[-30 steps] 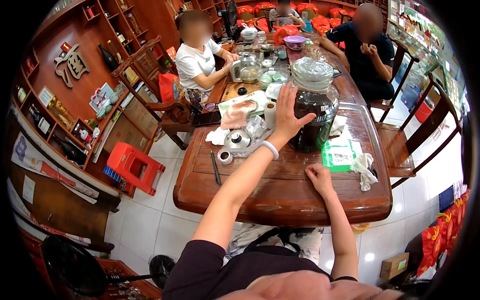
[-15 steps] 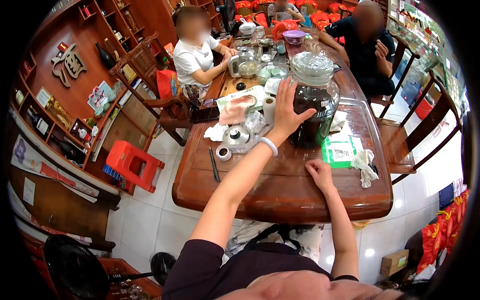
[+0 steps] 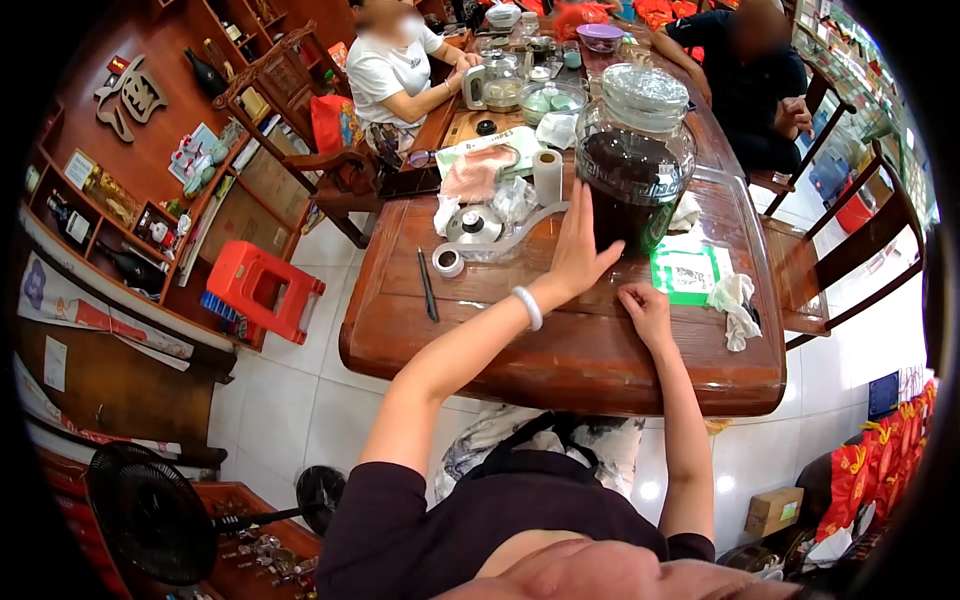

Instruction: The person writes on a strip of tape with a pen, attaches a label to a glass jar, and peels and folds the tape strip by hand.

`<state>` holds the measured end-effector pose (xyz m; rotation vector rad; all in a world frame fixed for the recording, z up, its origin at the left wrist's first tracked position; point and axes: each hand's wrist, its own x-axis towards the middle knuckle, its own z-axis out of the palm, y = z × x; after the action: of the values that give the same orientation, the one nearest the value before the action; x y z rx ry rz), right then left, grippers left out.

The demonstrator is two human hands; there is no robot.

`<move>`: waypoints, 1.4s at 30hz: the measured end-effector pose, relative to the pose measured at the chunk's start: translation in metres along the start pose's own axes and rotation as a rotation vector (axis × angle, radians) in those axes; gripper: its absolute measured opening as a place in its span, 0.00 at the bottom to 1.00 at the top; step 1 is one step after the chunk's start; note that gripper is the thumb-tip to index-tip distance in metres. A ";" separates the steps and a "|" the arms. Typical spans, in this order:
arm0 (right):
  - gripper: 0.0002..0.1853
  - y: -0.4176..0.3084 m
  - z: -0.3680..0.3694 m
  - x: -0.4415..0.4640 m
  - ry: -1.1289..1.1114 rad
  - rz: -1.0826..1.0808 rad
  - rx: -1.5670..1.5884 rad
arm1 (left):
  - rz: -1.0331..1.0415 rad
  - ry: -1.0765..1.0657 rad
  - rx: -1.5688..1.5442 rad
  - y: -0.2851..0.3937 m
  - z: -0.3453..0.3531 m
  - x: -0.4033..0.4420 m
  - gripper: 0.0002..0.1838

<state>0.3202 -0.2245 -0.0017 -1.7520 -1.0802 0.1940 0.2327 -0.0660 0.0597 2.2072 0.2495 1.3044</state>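
A large glass jar (image 3: 635,165) of dark liquid stands on the wooden table, its clear lid (image 3: 645,97) on top. My left hand (image 3: 582,245) is open at the jar's near left side, fingers stretched up and thumb spread; whether it touches the glass I cannot tell. A pale bangle circles that wrist. Low on the tabletop rests my right hand (image 3: 648,308), its fingers curled in with nothing visible in them. Just beyond it lies a green and white printed card (image 3: 688,272), with a crumpled tissue (image 3: 735,308) to the right.
Left of the jar are a paper roll (image 3: 548,178), a metal lid (image 3: 473,226), a tape roll (image 3: 447,263) and a black pen (image 3: 428,285). A kettle (image 3: 500,88) and a glass bowl (image 3: 552,100) stand farther back. Two people sit across the table. A red stool (image 3: 265,285) is at left.
My left hand has come down from near the jar's upper part to its lower left side. My right hand stays curled on the table. The view has shifted slightly.
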 end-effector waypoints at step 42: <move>0.05 0.000 0.002 0.002 0.026 -0.051 -0.051 | -0.452 -0.033 0.542 -0.104 -0.165 -0.091 0.26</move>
<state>0.3201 -0.2217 -0.0025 -1.7659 -1.1177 0.1126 0.0580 0.0426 -0.0038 2.3905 1.1301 1.0230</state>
